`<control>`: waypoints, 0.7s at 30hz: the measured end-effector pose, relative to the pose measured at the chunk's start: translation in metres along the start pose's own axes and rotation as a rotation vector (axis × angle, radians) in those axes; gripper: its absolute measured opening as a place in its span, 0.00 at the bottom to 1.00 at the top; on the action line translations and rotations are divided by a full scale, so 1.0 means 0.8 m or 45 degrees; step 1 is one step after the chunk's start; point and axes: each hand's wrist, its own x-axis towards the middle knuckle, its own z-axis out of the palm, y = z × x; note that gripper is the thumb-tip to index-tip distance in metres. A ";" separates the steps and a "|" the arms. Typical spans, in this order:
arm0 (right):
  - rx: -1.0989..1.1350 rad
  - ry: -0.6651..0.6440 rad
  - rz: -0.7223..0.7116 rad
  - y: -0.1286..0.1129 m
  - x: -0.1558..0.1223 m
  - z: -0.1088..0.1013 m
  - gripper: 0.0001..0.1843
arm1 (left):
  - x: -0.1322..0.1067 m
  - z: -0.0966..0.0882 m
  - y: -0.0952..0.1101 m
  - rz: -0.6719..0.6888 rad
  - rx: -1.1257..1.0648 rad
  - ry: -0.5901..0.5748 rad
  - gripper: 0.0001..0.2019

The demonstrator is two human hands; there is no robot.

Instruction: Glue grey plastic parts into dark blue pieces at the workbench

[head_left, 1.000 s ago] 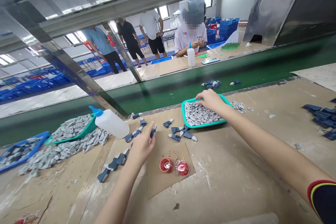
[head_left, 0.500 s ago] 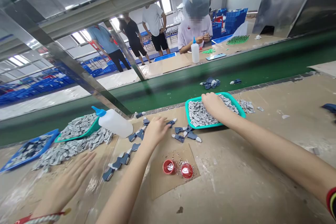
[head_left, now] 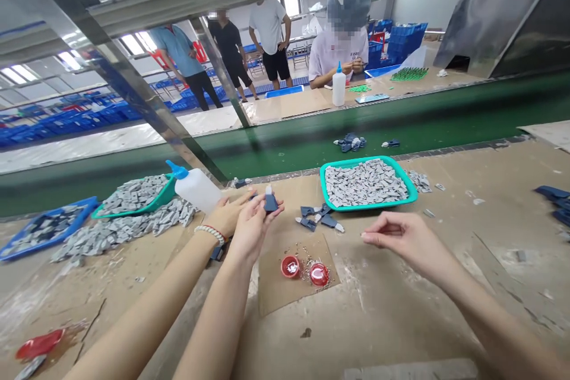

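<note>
My left hand (head_left: 253, 227) is raised over the bench, its fingers closed on a dark blue piece with a pale grey tip (head_left: 270, 202). My right hand (head_left: 403, 237) hovers in front of the teal tray (head_left: 412, 189) of small grey parts, thumb and fingers pinched together; whatever is in the pinch is too small to name. Several more dark blue pieces (head_left: 318, 221) lie between the hands. Another person's hand with a beaded bracelet (head_left: 225, 218) sits right beside my left hand.
Two red caps (head_left: 305, 270) sit on a cardboard sheet below my hands. A white squeeze bottle with a blue nozzle (head_left: 196, 187) lies at the left beside a second teal tray (head_left: 162, 197) and spilled grey parts. A green conveyor (head_left: 445, 116) runs behind, with people beyond it.
My right hand left the tray and came back toward me, pinched. My left hand lifted a dark blue piece off the bench. The other person's hand moved in from the lower left.
</note>
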 end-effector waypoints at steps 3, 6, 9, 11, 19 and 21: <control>0.142 0.046 0.092 0.009 -0.023 0.033 0.15 | -0.040 0.004 0.007 -0.231 -0.469 -0.035 0.13; 0.277 0.067 0.188 0.014 -0.031 0.060 0.18 | -0.084 0.001 0.011 -0.270 -0.635 0.067 0.14; 0.364 0.066 0.235 0.015 -0.034 0.078 0.20 | -0.120 -0.005 0.006 -0.203 -0.593 0.167 0.14; 0.374 0.048 0.257 0.014 -0.035 0.088 0.20 | -0.141 -0.008 -0.002 -0.164 -0.532 0.225 0.14; 0.295 -0.067 0.275 0.019 -0.034 0.123 0.19 | -0.196 -0.006 -0.034 -0.095 -0.204 0.492 0.13; 0.273 -0.068 0.266 0.022 -0.032 0.126 0.18 | -0.179 -0.019 -0.029 -0.216 -0.118 0.512 0.12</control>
